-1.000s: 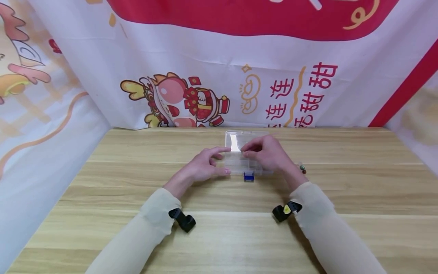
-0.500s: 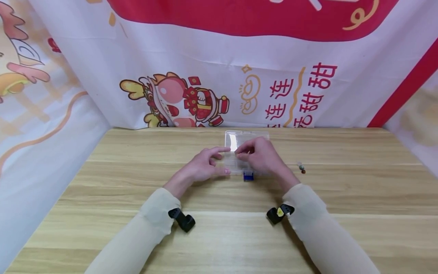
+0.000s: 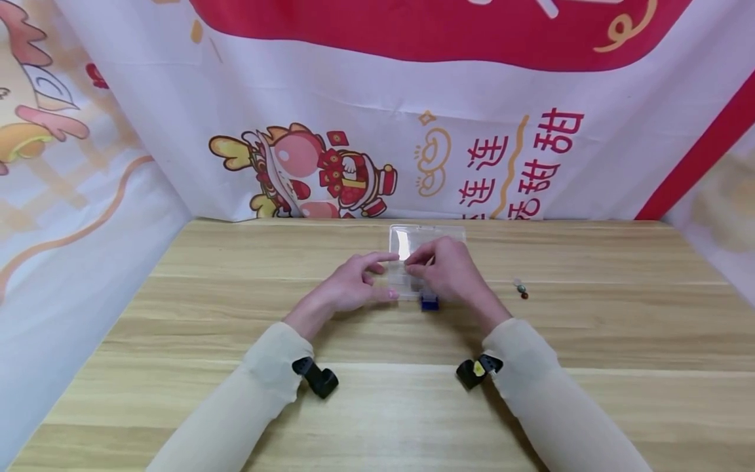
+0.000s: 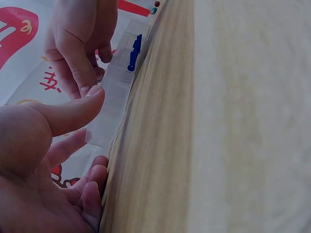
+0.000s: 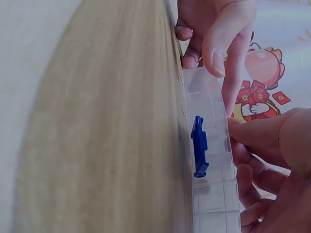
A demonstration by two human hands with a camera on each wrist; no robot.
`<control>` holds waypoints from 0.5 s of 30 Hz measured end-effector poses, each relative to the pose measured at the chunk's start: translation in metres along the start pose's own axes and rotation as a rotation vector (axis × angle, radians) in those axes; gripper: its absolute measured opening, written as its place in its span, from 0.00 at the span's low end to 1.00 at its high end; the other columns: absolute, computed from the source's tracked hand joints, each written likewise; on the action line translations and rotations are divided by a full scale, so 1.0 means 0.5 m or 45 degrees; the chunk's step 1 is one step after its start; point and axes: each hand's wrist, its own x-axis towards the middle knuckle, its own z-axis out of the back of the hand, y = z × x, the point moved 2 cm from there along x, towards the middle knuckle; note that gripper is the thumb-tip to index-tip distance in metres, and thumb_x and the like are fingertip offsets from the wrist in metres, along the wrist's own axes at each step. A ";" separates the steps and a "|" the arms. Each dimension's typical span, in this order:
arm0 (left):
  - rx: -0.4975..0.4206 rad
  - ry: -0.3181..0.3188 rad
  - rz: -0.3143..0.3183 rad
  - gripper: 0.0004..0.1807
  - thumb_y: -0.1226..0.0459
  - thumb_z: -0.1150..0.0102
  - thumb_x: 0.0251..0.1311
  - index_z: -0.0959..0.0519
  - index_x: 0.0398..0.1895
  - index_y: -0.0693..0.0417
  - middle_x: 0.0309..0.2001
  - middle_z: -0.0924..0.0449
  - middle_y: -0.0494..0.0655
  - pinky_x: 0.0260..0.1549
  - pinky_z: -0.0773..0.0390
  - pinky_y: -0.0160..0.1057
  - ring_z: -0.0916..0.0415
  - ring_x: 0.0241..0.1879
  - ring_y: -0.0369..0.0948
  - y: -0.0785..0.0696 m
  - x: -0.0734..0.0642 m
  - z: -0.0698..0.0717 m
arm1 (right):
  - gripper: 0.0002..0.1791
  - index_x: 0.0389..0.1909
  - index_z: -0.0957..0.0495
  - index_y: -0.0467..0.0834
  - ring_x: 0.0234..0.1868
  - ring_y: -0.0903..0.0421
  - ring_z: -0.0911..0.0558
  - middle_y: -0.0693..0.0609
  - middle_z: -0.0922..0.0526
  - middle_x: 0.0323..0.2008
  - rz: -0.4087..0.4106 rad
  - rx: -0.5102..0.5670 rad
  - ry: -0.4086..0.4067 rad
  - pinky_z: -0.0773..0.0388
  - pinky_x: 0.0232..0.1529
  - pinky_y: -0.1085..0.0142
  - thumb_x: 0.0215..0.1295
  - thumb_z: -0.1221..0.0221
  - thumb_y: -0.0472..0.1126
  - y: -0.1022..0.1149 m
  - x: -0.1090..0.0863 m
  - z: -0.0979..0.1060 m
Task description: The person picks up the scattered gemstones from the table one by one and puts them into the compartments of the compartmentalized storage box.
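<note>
A clear plastic compartment box (image 3: 398,282) lies on the table with its lid (image 3: 404,237) folded back toward the wall. On its front edge hangs a blue latch (image 5: 199,148). My left hand (image 3: 354,283) spans the box's left end, its straight thumb on the front edge and its index finger reaching along the far side. Over the middle of the box, my right hand (image 3: 447,265) has thumb and fingertips pinched together, low above the compartments. A tiny dark piece shows at those fingertips; its kind is too small to tell.
Several small beads (image 3: 522,288), greenish, brown and pale, lie on the wooden table (image 3: 377,406) right of the box. A printed cloth (image 3: 354,85) hangs as a wall close behind the lid. Black cameras are strapped at both sleeve cuffs.
My right hand has shifted left over the box, bringing its pinched fingertips nearer the left hand. The beads at right are now uncovered by the wrist. The left hand stays put.
</note>
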 end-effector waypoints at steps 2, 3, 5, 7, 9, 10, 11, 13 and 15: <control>0.000 0.000 0.002 0.38 0.54 0.26 0.65 0.30 0.77 0.28 0.72 0.28 0.50 0.57 0.28 0.47 0.29 0.58 0.48 -0.001 0.000 -0.001 | 0.07 0.46 0.09 0.49 0.43 0.53 0.19 0.53 0.10 0.42 0.010 -0.040 -0.010 0.21 0.44 0.61 0.72 0.32 0.41 0.000 -0.001 0.001; -0.001 0.001 0.004 0.38 0.54 0.26 0.65 0.30 0.77 0.28 0.72 0.28 0.50 0.57 0.28 0.47 0.29 0.58 0.48 -0.001 0.000 -0.002 | 0.07 0.46 0.08 0.49 0.43 0.53 0.19 0.53 0.10 0.42 0.014 -0.058 -0.015 0.21 0.44 0.61 0.72 0.32 0.42 0.001 -0.001 0.001; -0.001 0.000 0.003 0.38 0.54 0.26 0.65 0.29 0.77 0.28 0.72 0.28 0.50 0.57 0.28 0.47 0.29 0.57 0.48 0.000 0.001 -0.002 | 0.07 0.46 0.08 0.49 0.43 0.53 0.18 0.53 0.09 0.42 0.029 -0.091 -0.024 0.21 0.45 0.61 0.72 0.32 0.42 0.002 -0.001 0.000; -0.002 0.000 0.005 0.38 0.53 0.26 0.65 0.29 0.77 0.28 0.72 0.28 0.50 0.56 0.28 0.47 0.30 0.57 0.48 0.000 0.001 -0.002 | 0.07 0.46 0.08 0.49 0.43 0.53 0.18 0.54 0.09 0.42 0.043 -0.117 -0.033 0.21 0.46 0.60 0.72 0.32 0.43 0.002 -0.001 0.000; -0.008 0.001 0.002 0.38 0.54 0.26 0.65 0.29 0.77 0.28 0.72 0.28 0.50 0.56 0.28 0.47 0.29 0.57 0.48 0.001 0.002 -0.003 | 0.07 0.46 0.08 0.49 0.43 0.53 0.18 0.54 0.09 0.42 0.051 -0.132 -0.040 0.21 0.46 0.60 0.72 0.32 0.43 0.002 -0.002 0.000; -0.008 0.002 0.002 0.38 0.54 0.26 0.65 0.29 0.77 0.28 0.72 0.28 0.50 0.56 0.28 0.46 0.29 0.57 0.48 0.001 0.002 -0.003 | 0.07 0.46 0.08 0.49 0.43 0.53 0.17 0.54 0.09 0.42 0.055 -0.137 -0.043 0.20 0.46 0.60 0.72 0.32 0.43 0.002 -0.003 0.000; -0.010 0.002 0.002 0.38 0.54 0.26 0.65 0.30 0.77 0.28 0.72 0.28 0.50 0.55 0.29 0.46 0.29 0.57 0.48 0.000 0.000 -0.003 | 0.07 0.46 0.08 0.50 0.44 0.54 0.17 0.54 0.09 0.42 0.055 -0.138 -0.045 0.20 0.46 0.60 0.72 0.32 0.43 0.002 -0.003 0.000; -0.014 0.003 0.003 0.38 0.54 0.26 0.65 0.29 0.77 0.28 0.72 0.28 0.50 0.54 0.29 0.45 0.30 0.56 0.48 0.000 0.000 -0.002 | 0.07 0.46 0.08 0.50 0.44 0.53 0.17 0.54 0.09 0.42 0.052 -0.136 -0.044 0.20 0.46 0.60 0.72 0.31 0.43 0.002 -0.003 0.000; -0.014 0.003 0.002 0.38 0.54 0.26 0.65 0.29 0.77 0.28 0.72 0.28 0.50 0.53 0.29 0.45 0.30 0.55 0.48 0.000 0.001 -0.002 | 0.07 0.46 0.08 0.50 0.44 0.54 0.18 0.54 0.09 0.42 0.045 -0.130 -0.042 0.21 0.46 0.61 0.72 0.31 0.43 0.001 -0.003 0.001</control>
